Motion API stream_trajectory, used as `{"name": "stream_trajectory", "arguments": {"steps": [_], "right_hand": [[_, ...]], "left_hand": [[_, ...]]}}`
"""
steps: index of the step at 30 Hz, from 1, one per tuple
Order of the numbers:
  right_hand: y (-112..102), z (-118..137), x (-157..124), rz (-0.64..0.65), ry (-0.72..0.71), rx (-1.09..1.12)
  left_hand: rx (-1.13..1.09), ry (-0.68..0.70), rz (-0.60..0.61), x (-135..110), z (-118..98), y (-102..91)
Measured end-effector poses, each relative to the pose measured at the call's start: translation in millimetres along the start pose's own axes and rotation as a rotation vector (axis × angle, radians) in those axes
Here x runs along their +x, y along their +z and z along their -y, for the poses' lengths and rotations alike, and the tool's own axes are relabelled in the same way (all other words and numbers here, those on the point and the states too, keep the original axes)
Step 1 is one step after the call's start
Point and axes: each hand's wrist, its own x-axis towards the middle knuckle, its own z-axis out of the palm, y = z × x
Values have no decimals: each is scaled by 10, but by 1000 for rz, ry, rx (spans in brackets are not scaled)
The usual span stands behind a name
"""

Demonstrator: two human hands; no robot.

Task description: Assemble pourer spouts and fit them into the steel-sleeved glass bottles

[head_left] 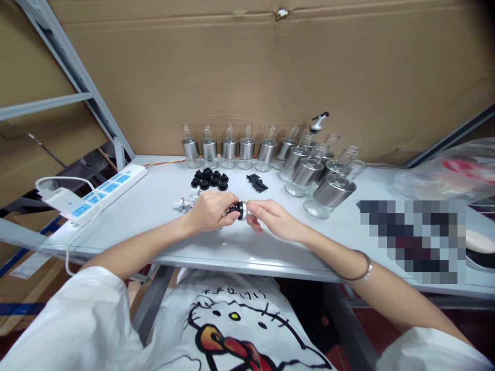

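Your left hand's (212,211) thumb and fingers were clamped on a small black stopper with a silver rim (243,210), held on its side just above the table, its rim end turned toward your other hand. Your right hand's (276,220) fingertips were at that silver rim; you could not tell from this view whether they pinched it or only rested against it. A metal bracelet (367,265) circled your right forearm.

Just beyond your left hand, partly hidden by it, lay some silver pieces (182,204). Farther back you had a cluster of black caps (209,179), standing close together, and to their right a small heap of flat black pieces (257,182).

Behind these stood glass bottles with metal sleeves (229,149), lined up along the back of the grey table (232,252) and bunched nearer to you on the right. A pourer with a black lever (319,122) rose among the bunched ones.

At your far left a white power strip (112,191) with blue sockets lay along the table edge, a white adapter (62,200) and cable at its near end. At your far right lay a clear plastic bag (452,167), with a pixelated patch in front of it. A cardboard sheet (193,67) walled the back.
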Motion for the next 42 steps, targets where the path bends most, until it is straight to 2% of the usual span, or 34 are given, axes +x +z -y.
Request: {"name": "stream_trajectory", "arguments": {"steps": [2,4,6,8,11,15,18,21,23,27,29,31,35,38,40,42], "right_hand": [[7,17,4,147,169,364],[5,34,5,269,250,599],[11,50,2,342,265,692],[31,63,-3,343,237,673],[65,60,-8,237,145,405],[51,22,1,-3,-77,-414],[5,-1,20,-159,-374,-910],[-43,13,28,-308,-649,-1209],[-77,38,24,-389,-758,-1343],[-161,54,34,-450,-907,-1459],[-198,34,50,-443,-957,-1451],[-220,9,62,-441,-992,-1443],[-226,-3,46,-500,-1062,-1464],[-224,2,21,-529,-1038,-1465],[-231,-11,12,-526,-962,-1437],[-247,-41,14,-517,-866,-1387]], "left_hand": [[110,118,-26,13,38,-12],[162,188,-45,18,54,-21],[174,241,-63,15,61,-22],[159,254,-59,8,71,-17],[129,203,-34,5,94,-5],[108,180,-27,11,122,-6],[92,148,-30,15,129,-12],[15,20,-28,16,86,-11],[-138,-154,0,15,19,-7],[-697,-641,184,25,-126,6],[-967,-794,284,36,-163,13],[-1163,-877,353,45,-172,17],[-1382,-990,473,56,-147,4],[-1421,-978,552,64,-109,-20],[-1346,-903,517,67,-83,-32],[-1192,-819,400,64,-54,-31]]}}
